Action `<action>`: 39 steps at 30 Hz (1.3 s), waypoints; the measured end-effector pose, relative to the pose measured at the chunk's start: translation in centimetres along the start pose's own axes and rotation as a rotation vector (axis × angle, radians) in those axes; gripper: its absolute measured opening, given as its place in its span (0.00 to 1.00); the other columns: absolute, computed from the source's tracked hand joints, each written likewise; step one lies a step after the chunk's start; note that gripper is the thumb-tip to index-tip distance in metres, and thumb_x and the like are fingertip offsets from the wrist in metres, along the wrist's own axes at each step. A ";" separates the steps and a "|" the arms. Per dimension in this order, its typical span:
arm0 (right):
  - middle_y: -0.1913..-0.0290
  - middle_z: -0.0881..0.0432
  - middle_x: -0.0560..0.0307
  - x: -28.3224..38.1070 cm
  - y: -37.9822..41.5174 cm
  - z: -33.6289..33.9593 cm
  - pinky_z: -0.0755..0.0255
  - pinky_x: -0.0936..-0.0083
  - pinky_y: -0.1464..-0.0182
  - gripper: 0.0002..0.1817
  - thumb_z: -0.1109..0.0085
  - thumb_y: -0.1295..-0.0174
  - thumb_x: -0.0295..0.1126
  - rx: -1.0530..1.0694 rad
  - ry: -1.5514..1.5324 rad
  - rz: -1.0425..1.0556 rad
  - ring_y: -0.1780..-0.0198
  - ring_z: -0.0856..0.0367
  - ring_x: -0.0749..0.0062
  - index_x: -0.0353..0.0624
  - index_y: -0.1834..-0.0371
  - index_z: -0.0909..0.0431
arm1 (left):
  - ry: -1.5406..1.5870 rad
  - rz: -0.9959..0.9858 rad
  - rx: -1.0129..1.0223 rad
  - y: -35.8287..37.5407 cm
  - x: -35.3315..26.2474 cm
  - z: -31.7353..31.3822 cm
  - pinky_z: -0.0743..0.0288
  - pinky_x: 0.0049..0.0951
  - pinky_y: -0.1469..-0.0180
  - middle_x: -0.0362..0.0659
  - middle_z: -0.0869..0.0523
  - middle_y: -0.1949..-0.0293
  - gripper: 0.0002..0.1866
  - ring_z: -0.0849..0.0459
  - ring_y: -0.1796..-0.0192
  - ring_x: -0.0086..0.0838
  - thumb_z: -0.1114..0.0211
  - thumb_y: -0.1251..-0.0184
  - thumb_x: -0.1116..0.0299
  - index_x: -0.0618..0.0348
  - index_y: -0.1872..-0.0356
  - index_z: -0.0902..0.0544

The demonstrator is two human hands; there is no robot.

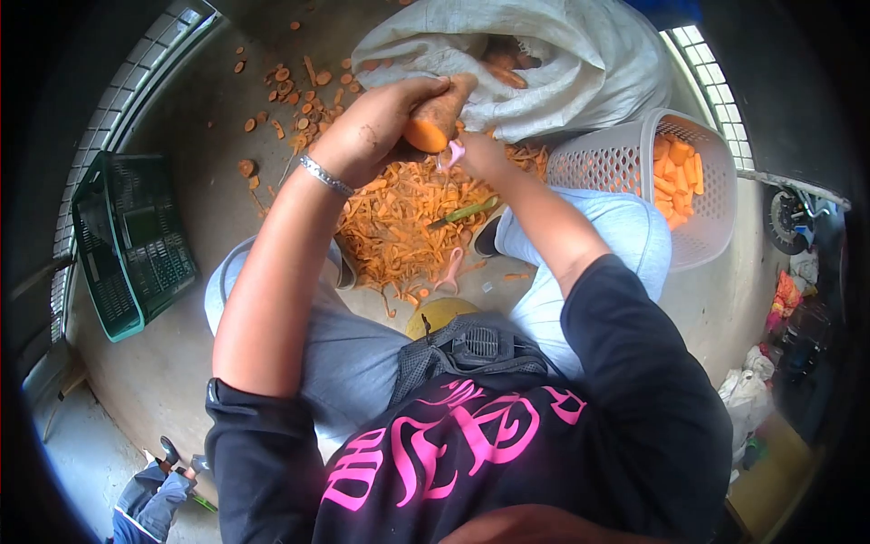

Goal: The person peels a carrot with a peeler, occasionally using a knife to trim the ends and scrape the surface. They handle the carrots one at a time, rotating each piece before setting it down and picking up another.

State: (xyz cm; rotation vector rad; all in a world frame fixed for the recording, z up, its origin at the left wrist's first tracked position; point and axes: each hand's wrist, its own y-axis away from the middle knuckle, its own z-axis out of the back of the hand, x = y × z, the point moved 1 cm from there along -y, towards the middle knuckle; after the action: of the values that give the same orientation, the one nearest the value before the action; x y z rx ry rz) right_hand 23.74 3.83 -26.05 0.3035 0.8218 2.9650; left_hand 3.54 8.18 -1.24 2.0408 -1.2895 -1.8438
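Note:
My left hand [381,118] is wrapped round a thick carrot [442,111], its cut orange end facing me and its skin still brownish. My right hand [483,154] is closed on a pink peeler [451,154], right by the cut end of the carrot. Below both hands lies a wide heap of carrot peelings [390,227] between my feet. On the heap rests a knife [464,213] with a green handle. A second pink peeler [450,272] lies at the near edge of the peelings.
A white woven sack [589,63] with carrots inside lies ahead. To the right, a light plastic basket [598,163] tipped on its side holds peeled carrots [675,177]. A green crate [131,245] stands left. Carrot slices [283,88] litter the floor. Another person's legs [154,494] show at lower left.

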 end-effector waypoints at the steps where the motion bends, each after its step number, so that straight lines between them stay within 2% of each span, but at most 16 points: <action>1: 0.53 0.17 0.46 0.1 -0.6 2.0 0.28 0.55 0.46 0.16 0.42 0.42 0.35 0.005 -0.040 0.006 0.47 0.19 0.56 0.47 0.51 0.21 | -0.004 0.000 0.001 0.1 0.0 0.1 0.24 0.21 0.66 0.40 0.15 0.63 0.22 0.18 0.62 0.20 0.46 0.27 0.51 0.60 0.49 0.21; 3: 0.54 0.16 0.43 -0.4 -1.1 7.0 0.27 0.59 0.47 0.14 0.44 0.40 0.34 -0.075 -0.322 0.148 0.49 0.18 0.56 0.44 0.53 0.20 | -0.017 0.003 -0.001 0.4 0.0 0.7 0.23 0.23 0.66 0.40 0.16 0.63 0.22 0.18 0.63 0.21 0.47 0.27 0.52 0.61 0.48 0.22; 5: 0.56 0.14 0.52 -2.1 -3.2 10.3 0.27 0.63 0.50 0.16 0.43 0.39 0.46 -0.245 -0.285 0.257 0.53 0.17 0.57 0.51 0.55 0.18 | -0.001 -0.012 0.032 0.6 0.1 1.0 0.23 0.23 0.66 0.40 0.16 0.64 0.21 0.18 0.64 0.21 0.47 0.27 0.52 0.60 0.49 0.21; 7: 0.59 0.15 0.51 -1.7 -2.3 14.6 0.27 0.63 0.54 0.14 0.46 0.37 0.44 -0.455 -0.446 0.165 0.57 0.17 0.58 0.50 0.57 0.18 | 0.013 -0.018 0.025 1.1 0.0 1.1 0.23 0.23 0.67 0.40 0.16 0.65 0.21 0.18 0.65 0.21 0.48 0.26 0.52 0.61 0.49 0.21; 8: 0.61 0.15 0.51 -0.2 1.1 19.2 0.28 0.61 0.55 0.14 0.51 0.34 0.42 -0.287 -0.415 0.168 0.59 0.17 0.58 0.47 0.58 0.18 | 0.019 -0.016 0.001 1.4 0.0 0.8 0.23 0.23 0.67 0.40 0.17 0.65 0.21 0.18 0.66 0.21 0.48 0.26 0.52 0.61 0.49 0.21; 9: 0.62 0.16 0.50 0.1 3.1 21.2 0.29 0.57 0.54 0.13 0.52 0.33 0.39 -0.530 -0.271 0.389 0.59 0.18 0.57 0.44 0.60 0.19 | 0.024 -0.013 -0.023 1.6 -0.1 0.7 0.23 0.23 0.67 0.40 0.17 0.65 0.21 0.18 0.67 0.22 0.49 0.26 0.52 0.61 0.48 0.21; 10: 0.64 0.18 0.52 0.2 4.4 22.2 0.29 0.63 0.55 0.18 0.57 0.30 0.42 -0.637 -0.310 0.560 0.62 0.21 0.62 0.41 0.59 0.19 | 0.031 -0.012 -0.021 1.8 -0.1 0.7 0.23 0.23 0.67 0.40 0.17 0.65 0.22 0.18 0.67 0.22 0.49 0.25 0.53 0.61 0.48 0.21; 12: 0.67 0.21 0.54 1.9 7.9 24.0 0.31 0.68 0.57 0.23 0.63 0.27 0.44 -0.689 -0.386 0.669 0.67 0.26 0.66 0.38 0.62 0.20 | 0.043 -0.006 -0.010 1.9 -0.1 0.7 0.23 0.23 0.68 0.40 0.16 0.65 0.22 0.17 0.66 0.22 0.51 0.24 0.53 0.62 0.48 0.21; 14: 0.71 0.24 0.53 5.6 12.5 26.6 0.35 0.64 0.59 0.24 0.62 0.27 0.43 -0.582 -0.448 0.553 0.70 0.31 0.65 0.37 0.69 0.22 | 0.067 -0.004 -0.007 1.8 -0.1 0.7 0.23 0.23 0.69 0.41 0.16 0.64 0.21 0.17 0.66 0.23 0.52 0.24 0.54 0.61 0.48 0.21; 17: 0.72 0.25 0.48 7.7 14.2 27.1 0.39 0.62 0.57 0.24 0.60 0.27 0.44 -0.529 -0.229 0.715 0.70 0.30 0.62 0.36 0.72 0.24 | 0.034 -0.021 -0.035 2.3 0.0 0.2 0.23 0.23 0.70 0.42 0.16 0.63 0.19 0.16 0.66 0.24 0.53 0.24 0.56 0.59 0.47 0.21; 20: 0.74 0.26 0.50 8.2 13.8 26.0 0.39 0.65 0.56 0.20 0.54 0.29 0.43 -0.650 -0.156 0.831 0.70 0.32 0.64 0.38 0.71 0.23 | -0.008 -0.035 -0.065 2.3 0.6 0.1 0.22 0.23 0.70 0.42 0.15 0.61 0.18 0.15 0.66 0.25 0.52 0.24 0.58 0.57 0.47 0.21; 21: 0.80 0.27 0.61 8.1 12.9 26.0 0.41 0.71 0.65 0.20 0.48 0.33 0.45 -0.739 -0.121 0.888 0.73 0.32 0.67 0.45 0.79 0.22 | -0.018 -0.038 -0.068 2.2 0.7 0.0 0.22 0.23 0.71 0.42 0.15 0.61 0.18 0.15 0.66 0.25 0.52 0.24 0.59 0.56 0.46 0.21; 27: 0.81 0.28 0.59 8.7 13.2 25.6 0.44 0.67 0.66 0.17 0.45 0.36 0.39 -0.874 -0.133 0.902 0.75 0.33 0.62 0.46 0.82 0.24 | -0.045 -0.069 -0.113 2.8 0.7 -0.7 0.20 0.27 0.71 0.48 0.15 0.69 0.20 0.15 0.71 0.30 0.60 0.28 0.68 0.61 0.49 0.19; 33: 0.80 0.27 0.59 7.9 11.5 24.8 0.43 0.68 0.65 0.17 0.44 0.36 0.40 -0.758 -0.261 0.986 0.75 0.34 0.63 0.47 0.82 0.24 | -0.027 -0.126 -0.008 2.1 1.7 -0.1 0.20 0.27 0.71 0.49 0.14 0.68 0.20 0.14 0.70 0.30 0.61 0.28 0.67 0.64 0.51 0.20; 36: 0.82 0.28 0.56 7.4 10.9 24.7 0.42 0.66 0.66 0.18 0.43 0.35 0.40 -0.800 -0.214 0.993 0.77 0.34 0.60 0.46 0.82 0.24 | -0.095 -0.076 -0.098 2.2 1.9 -0.1 0.24 0.25 0.74 0.46 0.15 0.70 0.19 0.16 0.71 0.27 0.58 0.26 0.63 0.64 0.53 0.20; 39: 0.84 0.28 0.52 3.4 8.6 26.1 0.38 0.64 0.70 0.19 0.43 0.35 0.39 -0.783 -0.165 0.812 0.80 0.31 0.58 0.43 0.83 0.23 | 0.054 -0.017 0.037 3.5 1.0 -0.3 0.31 0.21 0.75 0.41 0.19 0.72 0.20 0.24 0.76 0.23 0.56 0.22 0.58 0.65 0.51 0.23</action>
State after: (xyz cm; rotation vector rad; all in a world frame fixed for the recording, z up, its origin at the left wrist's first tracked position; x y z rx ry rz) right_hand 25.71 9.98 0.83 0.9759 -0.6676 3.5387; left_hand 1.94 5.24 0.13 2.1107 -1.3064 -1.7719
